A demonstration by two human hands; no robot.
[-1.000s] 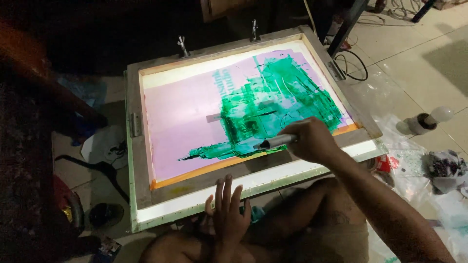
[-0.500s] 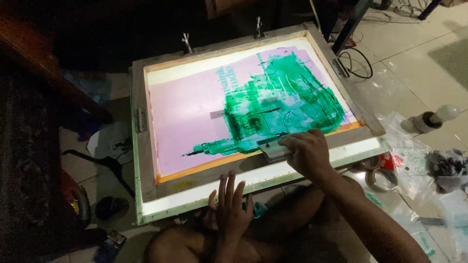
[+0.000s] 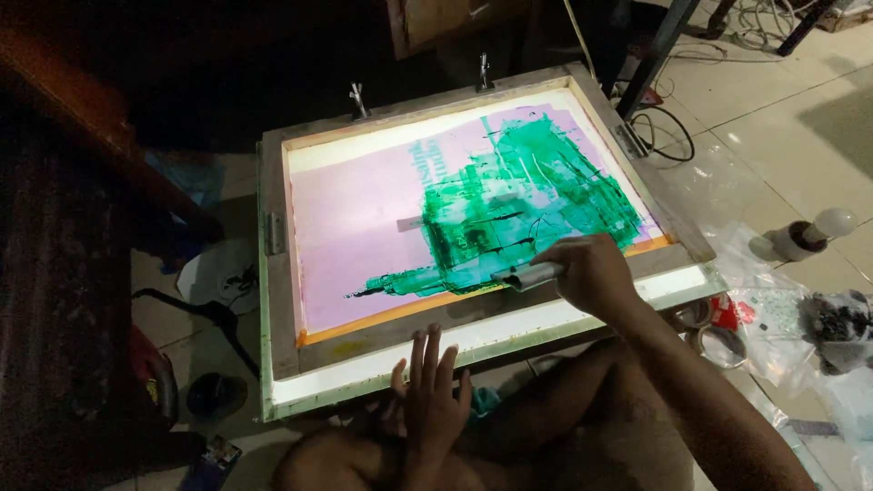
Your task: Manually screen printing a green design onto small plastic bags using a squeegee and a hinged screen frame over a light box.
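Note:
A wooden screen-printing frame [image 3: 275,300] lies flat on a lit box. Its pink mesh [image 3: 355,218] glows and carries a wide smear of green ink [image 3: 509,200]. My right hand [image 3: 591,273] grips a small grey scraper [image 3: 527,274] and holds its edge on the mesh at the lower edge of the green ink, close to the frame's near rail. My left hand [image 3: 432,400] rests by my knee with its fingers spread, its fingertips touching the near edge of the light box [image 3: 382,368]. It holds nothing.
Two metal clamps [image 3: 359,95] grip the frame's far rail. A bulb in a socket [image 3: 805,234], plastic bags [image 3: 832,327] and tape rolls [image 3: 718,341] lie on the tiled floor at the right. Cables [image 3: 668,136] run behind the frame. Dark clutter sits at the left.
My right hand pulled the scraper toward the near rail, then lifted it slightly back onto the ink's lower edge. The left hand stayed put. The view shifted slightly.

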